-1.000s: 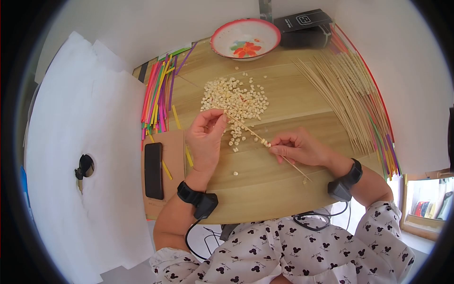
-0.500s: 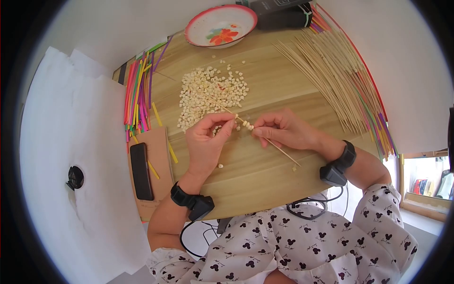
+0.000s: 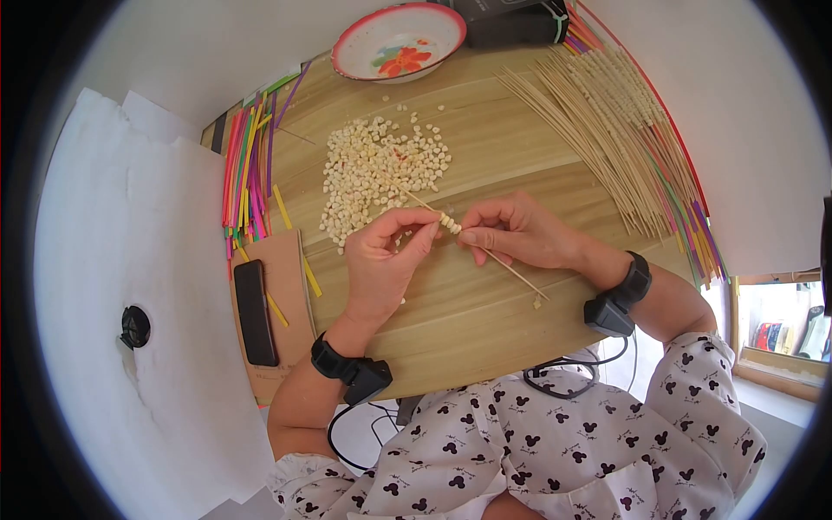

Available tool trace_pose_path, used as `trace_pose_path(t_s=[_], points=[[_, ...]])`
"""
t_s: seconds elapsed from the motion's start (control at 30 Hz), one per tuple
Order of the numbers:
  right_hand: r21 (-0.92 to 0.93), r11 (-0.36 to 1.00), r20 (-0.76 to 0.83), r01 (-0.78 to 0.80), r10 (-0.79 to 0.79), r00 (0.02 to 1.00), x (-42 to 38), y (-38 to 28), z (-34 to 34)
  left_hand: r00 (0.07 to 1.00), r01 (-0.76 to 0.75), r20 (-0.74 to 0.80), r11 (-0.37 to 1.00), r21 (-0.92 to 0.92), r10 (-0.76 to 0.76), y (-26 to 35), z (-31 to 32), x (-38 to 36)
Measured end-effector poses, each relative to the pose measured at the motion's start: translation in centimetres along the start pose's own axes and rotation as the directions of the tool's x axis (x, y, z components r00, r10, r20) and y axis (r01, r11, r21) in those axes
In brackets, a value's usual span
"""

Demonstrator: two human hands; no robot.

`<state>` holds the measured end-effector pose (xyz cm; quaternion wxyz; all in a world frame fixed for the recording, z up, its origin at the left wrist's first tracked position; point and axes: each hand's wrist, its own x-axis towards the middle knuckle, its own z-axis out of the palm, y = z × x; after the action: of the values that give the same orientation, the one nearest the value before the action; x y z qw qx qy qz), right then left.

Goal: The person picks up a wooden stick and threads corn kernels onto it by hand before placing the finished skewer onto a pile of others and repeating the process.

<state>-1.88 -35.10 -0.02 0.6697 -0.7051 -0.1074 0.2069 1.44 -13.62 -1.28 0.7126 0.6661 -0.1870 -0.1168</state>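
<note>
A thin wooden skewer (image 3: pixel 517 276) slants between my hands, its upper end over a pile of pale, corn-like kernels (image 3: pixel 373 173). Several kernels (image 3: pixel 450 224) are threaded side by side on it. My right hand (image 3: pixel 520 234) pinches the skewer between thumb and forefinger just below the threaded kernels. With thumb and forefinger closed together, my left hand (image 3: pixel 386 251) is at the upper side of these kernels, against the end one. Its fingertips partly hide the contact.
Bundled skewers (image 3: pixel 598 139) lie at the right. An enamel bowl (image 3: pixel 399 43) and a black object (image 3: pixel 516 23) stand at the back. Coloured strips (image 3: pixel 251 173), a phone (image 3: pixel 256 312) and cardboard (image 3: pixel 299 334) lie left. Wrist devices (image 3: pixel 611 312) with cables (image 3: pixel 563 364) are on both arms.
The kernel that was apart near my left fingertips now sits against the others on the skewer. My left hand has come closer to my right. The view has shifted slightly.
</note>
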Motion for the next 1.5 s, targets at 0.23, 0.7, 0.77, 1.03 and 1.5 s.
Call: trace_pose_path(t_s=[0.23, 0.7, 0.77, 1.03, 1.5], points=[[0.044, 0.999, -0.019, -0.016, 0.017, 1.000, 0.1, 0.3, -0.2, 1.000, 0.001, 0.024, 0.998, 0.069, -0.003, 0.3, -0.2, 0.2], [0.156, 0.987, -0.137, -0.028, 0.050, 0.989, 0.3, 0.3, -0.7, 0.900, -0.433, 0.339, 0.479, 0.764, 0.272, 0.7, -1.7, 0.9], [0.123, 0.992, -0.106, -0.042, 0.055, 0.993, 0.3, 0.4, -0.8, 0.887, -0.457, 0.348, 0.474, 0.753, 0.302, 0.3, -1.3, 0.9], [0.088, 0.995, -0.071, -0.056, 0.062, 0.996, 0.0, -0.5, -0.5, 0.990, -0.044, -0.100, 0.897, 0.440, 0.097, 1.1, -4.2, 1.7], [0.040, 0.992, 0.063, -0.120, 0.117, 0.991, -0.4, -1.4, 0.2, 0.957, 0.016, -0.245, 0.873, -0.487, -0.154, -0.2, -7.5, 3.1]])
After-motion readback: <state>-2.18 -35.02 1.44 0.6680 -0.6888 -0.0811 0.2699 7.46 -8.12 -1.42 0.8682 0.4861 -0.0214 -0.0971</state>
